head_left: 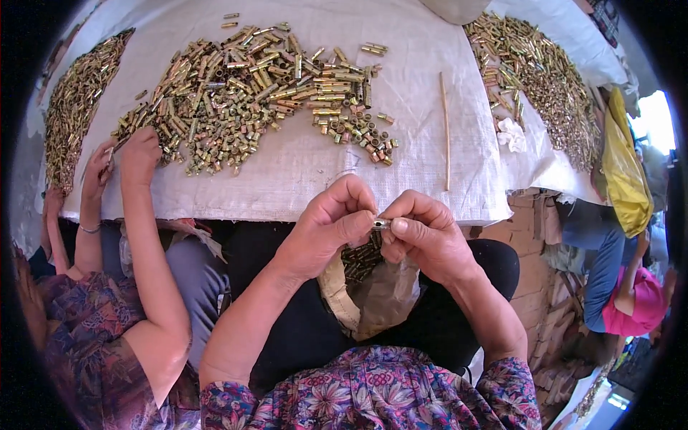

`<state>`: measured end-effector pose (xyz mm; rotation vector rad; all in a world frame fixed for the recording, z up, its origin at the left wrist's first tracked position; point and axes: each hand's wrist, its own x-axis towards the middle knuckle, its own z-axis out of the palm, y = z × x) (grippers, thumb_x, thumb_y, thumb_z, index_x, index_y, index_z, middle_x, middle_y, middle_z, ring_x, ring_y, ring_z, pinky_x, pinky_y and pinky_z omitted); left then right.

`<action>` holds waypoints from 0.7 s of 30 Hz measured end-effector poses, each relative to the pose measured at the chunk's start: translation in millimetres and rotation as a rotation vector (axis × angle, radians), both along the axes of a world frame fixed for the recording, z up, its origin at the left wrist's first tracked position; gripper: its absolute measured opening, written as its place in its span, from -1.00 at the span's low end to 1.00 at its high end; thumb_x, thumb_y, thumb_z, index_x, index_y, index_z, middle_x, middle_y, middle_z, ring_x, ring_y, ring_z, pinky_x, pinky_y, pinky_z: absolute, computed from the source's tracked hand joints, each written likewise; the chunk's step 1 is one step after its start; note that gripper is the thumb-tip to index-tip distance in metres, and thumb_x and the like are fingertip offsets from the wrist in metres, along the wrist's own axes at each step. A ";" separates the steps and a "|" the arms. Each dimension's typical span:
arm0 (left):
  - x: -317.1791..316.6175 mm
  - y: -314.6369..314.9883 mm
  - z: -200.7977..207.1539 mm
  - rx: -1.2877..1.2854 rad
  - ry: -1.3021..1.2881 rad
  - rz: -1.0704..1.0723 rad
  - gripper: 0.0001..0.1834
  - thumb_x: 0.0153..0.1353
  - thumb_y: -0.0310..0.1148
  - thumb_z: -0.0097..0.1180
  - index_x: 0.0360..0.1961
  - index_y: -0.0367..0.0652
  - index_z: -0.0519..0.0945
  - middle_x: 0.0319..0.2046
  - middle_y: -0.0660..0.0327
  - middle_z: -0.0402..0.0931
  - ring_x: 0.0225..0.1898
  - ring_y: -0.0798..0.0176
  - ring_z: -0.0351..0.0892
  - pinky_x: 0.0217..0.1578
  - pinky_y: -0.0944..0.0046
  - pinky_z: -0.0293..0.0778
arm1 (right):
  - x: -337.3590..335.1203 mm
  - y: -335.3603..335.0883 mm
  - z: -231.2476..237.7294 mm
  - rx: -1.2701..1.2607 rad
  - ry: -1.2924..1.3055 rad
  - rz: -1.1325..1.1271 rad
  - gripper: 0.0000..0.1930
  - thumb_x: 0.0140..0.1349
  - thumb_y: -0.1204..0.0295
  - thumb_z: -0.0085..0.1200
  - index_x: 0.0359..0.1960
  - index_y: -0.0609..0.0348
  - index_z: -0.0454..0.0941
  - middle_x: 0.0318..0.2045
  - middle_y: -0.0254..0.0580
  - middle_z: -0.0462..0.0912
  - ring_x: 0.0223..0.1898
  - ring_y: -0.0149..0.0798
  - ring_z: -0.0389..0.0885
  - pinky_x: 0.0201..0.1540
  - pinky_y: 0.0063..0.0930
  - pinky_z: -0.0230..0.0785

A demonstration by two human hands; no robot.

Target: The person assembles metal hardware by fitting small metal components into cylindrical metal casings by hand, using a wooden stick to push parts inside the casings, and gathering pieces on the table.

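Observation:
Just off the table's near edge, over my lap, my left hand (326, 226) and my right hand (430, 233) meet around one small metal sleeve (380, 224). Thumb and fingers of each hand pinch an end of it; a dark hole shows in its side. Below them, an open sack (337, 292) between my legs holds several dark metal sleeves (362, 261), partly hidden by my hands. Ahead on the table lies a heap of long yellowish sleeves (276, 68). Short metal rings (222, 132) spread along its near side, and a smaller cluster of them (365, 136) sits to the right.
White woven sheeting (416, 172) covers the table. A thin stick (445, 132) lies right of the heap, near a crumpled white scrap (511, 135). More metal parts (548, 79) pile up far right. On my left, a co-worker's hands (140, 154) handle pieces; a person in pink (636, 308) sits right.

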<state>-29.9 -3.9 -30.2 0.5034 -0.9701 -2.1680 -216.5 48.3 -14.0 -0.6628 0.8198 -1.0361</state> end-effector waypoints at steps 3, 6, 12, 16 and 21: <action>0.2 1.5 -1.0 0.048 0.105 -0.072 -0.81 0.26 -0.27 0.16 -0.24 -0.10 0.43 -0.43 0.47 0.35 -0.43 0.59 0.29 -0.41 0.53 0.24 | 3.2 3.3 1.8 0.030 -0.075 -0.018 -0.89 0.31 0.45 0.02 -0.26 0.25 0.46 -0.47 -0.22 0.53 -0.53 -0.40 0.39 -0.45 -0.44 0.28; -1.2 3.7 1.6 0.046 0.064 -0.063 -0.81 0.27 -0.28 0.14 -0.23 -0.10 0.43 -0.42 0.45 0.35 -0.38 0.56 0.32 -0.33 0.52 0.29 | 5.1 7.1 2.1 0.042 -0.143 -0.032 -0.89 0.32 0.44 0.00 -0.26 0.24 0.45 -0.47 -0.21 0.52 -0.54 -0.41 0.38 -0.45 -0.45 0.27; -4.2 3.7 -0.7 0.002 0.091 -0.101 -0.81 0.30 -0.29 0.11 -0.21 -0.13 0.42 -0.34 0.40 0.37 -0.27 0.52 0.40 -0.19 0.47 0.36 | 8.5 11.6 5.9 -0.035 -0.049 -0.079 -0.90 0.33 0.48 -0.03 -0.25 0.27 0.44 -0.47 -0.22 0.52 -0.55 -0.41 0.39 -0.44 -0.44 0.32; -5.4 1.0 3.9 -0.080 -0.060 -0.042 -0.79 0.27 -0.28 0.15 -0.21 -0.14 0.42 -0.34 0.41 0.39 -0.28 0.54 0.39 -0.21 0.48 0.36 | -0.7 9.4 7.6 -0.201 0.313 -0.048 -0.90 0.33 0.51 -0.03 -0.23 0.30 0.46 -0.46 -0.24 0.53 -0.51 -0.43 0.45 -0.39 -0.48 0.38; 3.5 -23.6 15.9 -0.295 -0.426 -0.042 -0.75 0.20 -0.27 0.23 -0.29 -0.18 0.45 -0.42 0.40 0.40 -0.37 0.54 0.38 -0.31 0.47 0.37 | -17.1 3.2 28.2 -0.269 0.682 0.173 -0.83 0.30 0.46 0.05 -0.18 0.32 0.52 -0.43 -0.26 0.58 -0.42 -0.51 0.50 -0.34 -0.56 0.39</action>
